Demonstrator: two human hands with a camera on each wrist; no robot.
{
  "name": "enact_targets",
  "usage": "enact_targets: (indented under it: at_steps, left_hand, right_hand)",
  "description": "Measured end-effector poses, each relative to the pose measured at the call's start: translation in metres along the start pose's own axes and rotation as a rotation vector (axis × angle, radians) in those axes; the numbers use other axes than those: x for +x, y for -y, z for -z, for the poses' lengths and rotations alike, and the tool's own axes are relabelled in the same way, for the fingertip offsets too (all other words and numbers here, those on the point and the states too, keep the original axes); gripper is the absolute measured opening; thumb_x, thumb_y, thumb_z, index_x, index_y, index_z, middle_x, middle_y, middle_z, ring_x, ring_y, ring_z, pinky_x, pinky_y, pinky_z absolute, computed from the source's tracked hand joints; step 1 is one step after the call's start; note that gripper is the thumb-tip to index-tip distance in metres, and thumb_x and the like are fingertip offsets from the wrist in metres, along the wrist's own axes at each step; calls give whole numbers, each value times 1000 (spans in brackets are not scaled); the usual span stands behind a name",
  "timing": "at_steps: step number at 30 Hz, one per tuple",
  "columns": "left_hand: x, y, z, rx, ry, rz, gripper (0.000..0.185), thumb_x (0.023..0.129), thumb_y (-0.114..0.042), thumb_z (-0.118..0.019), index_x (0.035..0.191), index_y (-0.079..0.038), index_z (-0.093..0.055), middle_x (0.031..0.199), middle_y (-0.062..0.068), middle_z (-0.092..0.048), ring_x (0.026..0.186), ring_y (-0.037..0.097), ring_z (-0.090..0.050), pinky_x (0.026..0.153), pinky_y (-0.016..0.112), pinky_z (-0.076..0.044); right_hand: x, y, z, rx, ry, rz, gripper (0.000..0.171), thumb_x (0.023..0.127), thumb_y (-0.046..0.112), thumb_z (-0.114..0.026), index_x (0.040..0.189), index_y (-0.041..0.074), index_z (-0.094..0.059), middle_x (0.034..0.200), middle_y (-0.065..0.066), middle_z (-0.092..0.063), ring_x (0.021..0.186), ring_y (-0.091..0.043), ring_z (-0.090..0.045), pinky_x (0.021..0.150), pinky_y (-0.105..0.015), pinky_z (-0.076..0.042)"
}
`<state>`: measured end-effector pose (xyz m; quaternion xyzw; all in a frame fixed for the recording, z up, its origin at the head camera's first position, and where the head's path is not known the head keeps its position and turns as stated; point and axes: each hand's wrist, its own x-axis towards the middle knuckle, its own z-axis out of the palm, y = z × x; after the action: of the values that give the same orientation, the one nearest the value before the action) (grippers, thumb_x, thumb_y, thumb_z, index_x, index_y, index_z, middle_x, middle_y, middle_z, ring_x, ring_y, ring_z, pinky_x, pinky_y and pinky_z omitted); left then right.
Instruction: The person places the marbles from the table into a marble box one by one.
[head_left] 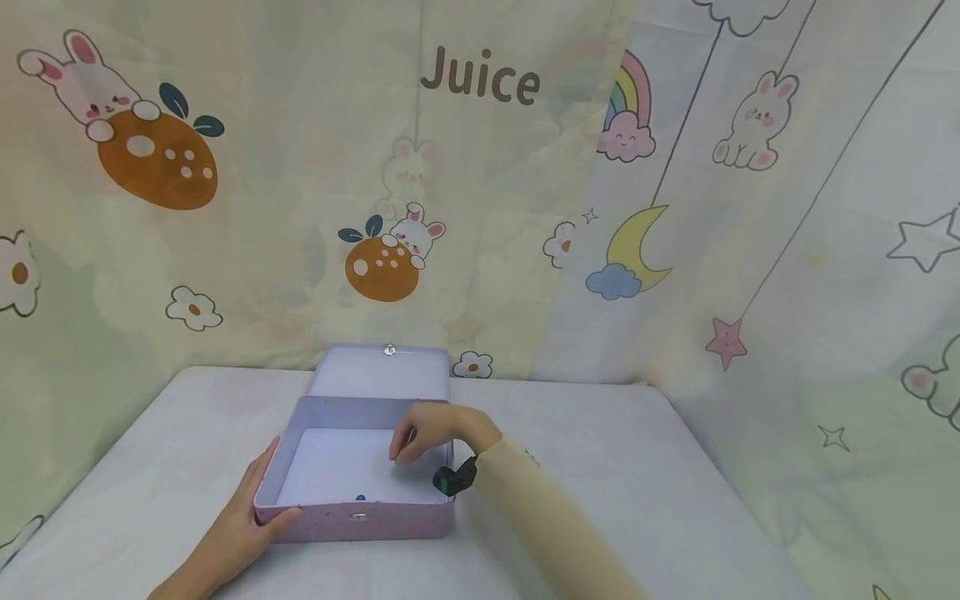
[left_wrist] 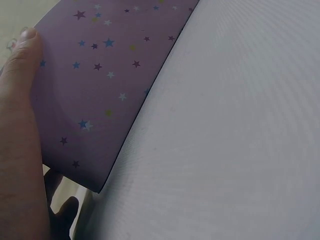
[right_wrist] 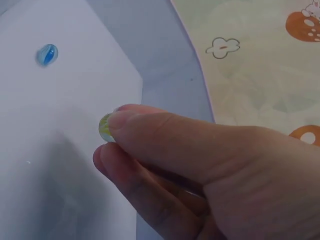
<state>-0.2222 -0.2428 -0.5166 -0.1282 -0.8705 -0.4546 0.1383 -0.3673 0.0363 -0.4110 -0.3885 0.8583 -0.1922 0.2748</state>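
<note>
A purple star-printed box [head_left: 375, 521] stands with its lid [head_left: 382, 372] thrown back on the white table. My left hand [head_left: 251, 517] grips its near left corner, the thumb [left_wrist: 20, 65] lying on the outer wall [left_wrist: 100, 85] and the fingers along the left side. Over the box's inside, near the right wall, my right hand [head_left: 401, 454] pinches a small yellow-green marble [right_wrist: 105, 128] between thumb and fingertips [right_wrist: 130, 120]. A blue marble [right_wrist: 47, 54] lies loose on the white floor of the box, also seen near the front wall as the blue marble [head_left: 361, 497].
The table [head_left: 600, 467] is covered in white cloth and backed closely by a cartoon-printed curtain [head_left: 525, 208] that wraps round behind and to the right. A black wrist camera [head_left: 453, 477] sits on my right forearm by the box's right front corner.
</note>
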Motion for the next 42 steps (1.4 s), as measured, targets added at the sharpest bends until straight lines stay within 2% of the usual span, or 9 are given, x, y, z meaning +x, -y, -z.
enact_targets:
  at_steps: [2, 6, 18, 21, 23, 25, 28, 35, 42]
  left_hand:
    - [0, 0, 1, 9, -12, -20, 99, 81, -21, -72, 154, -25, -4, 155, 17, -18, 129, -18, -8, 114, 31, -11]
    - [0, 0, 1, 30, -28, -41, 99, 81, -20, -72, 154, -23, -6, 154, 15, -20, 126, -19, -11, 95, 0, -6]
    - [2, -1, 0, 36, -30, -30, 99, 81, -21, -72, 154, -25, -5, 154, 16, -19, 129, -16, -12, 96, 1, -7]
    - [2, -1, 1, 31, -22, -12, 99, 81, -23, -72, 154, -27, -4, 154, 16, -19, 133, -10, -14, 113, 29, -16]
    - [2, -1, 2, 34, -20, -3, 99, 81, -23, -72, 154, -28, -4, 154, 15, -20, 137, 3, -18, 112, 33, -18]
    - [3, -1, 2, 34, -19, -2, 100, 81, -23, -72, 154, -28, -4, 153, 16, -21, 137, 17, -22, 112, 30, -19]
    - [3, -1, 2, 43, -19, -4, 99, 81, -23, -72, 154, -28, -4, 153, 16, -21, 134, 28, -26, 100, 7, -11]
    - [2, 1, -2, 39, -38, -48, 100, 80, -19, -73, 154, -23, -7, 152, 18, -23, 128, -16, -15, 91, -3, -11]
    - [0, 1, -3, 40, -23, -30, 100, 80, -21, -73, 154, -24, -6, 154, 14, -22, 130, -11, -18, 91, -2, -11]
  right_hand:
    - [6, 0, -3, -8, 5, 10, 7, 85, 16, -70, 90, 18, -75, 86, 12, -69, 81, 0, -60, 76, -16, -49]
    - [19, -4, -10, -51, -13, 43, 6, 85, 17, -71, 89, 19, -75, 86, 15, -68, 83, 2, -58, 78, -14, -47]
    - [35, 2, -21, -230, -88, 11, 6, 86, 17, -70, 87, 22, -73, 83, 13, -67, 74, 1, -55, 71, -11, -46]
    - [37, 2, -22, -249, -106, 17, 6, 86, 18, -70, 88, 22, -74, 82, 15, -65, 74, 1, -54, 70, -10, -46]
    - [38, 2, -23, -262, -115, 20, 7, 85, 18, -70, 88, 22, -74, 81, 15, -65, 74, 1, -54, 70, -10, -46]
    - [38, 1, -23, -267, -120, 21, 8, 85, 18, -70, 90, 22, -74, 82, 15, -65, 74, 2, -55, 71, -10, -46]
    - [39, 0, -24, -265, -122, 22, 12, 85, 17, -71, 95, 22, -75, 84, 15, -66, 75, 3, -56, 71, -9, -46]
    - [32, 0, -21, -102, -227, 79, 21, 85, 19, -71, 106, 17, -73, 92, 12, -68, 81, 5, -58, 74, -10, -48]
    - [2, -6, -11, 136, -484, 199, 22, 87, 15, -68, 108, 9, -72, 101, 0, -70, 90, 0, -61, 80, -14, -51]
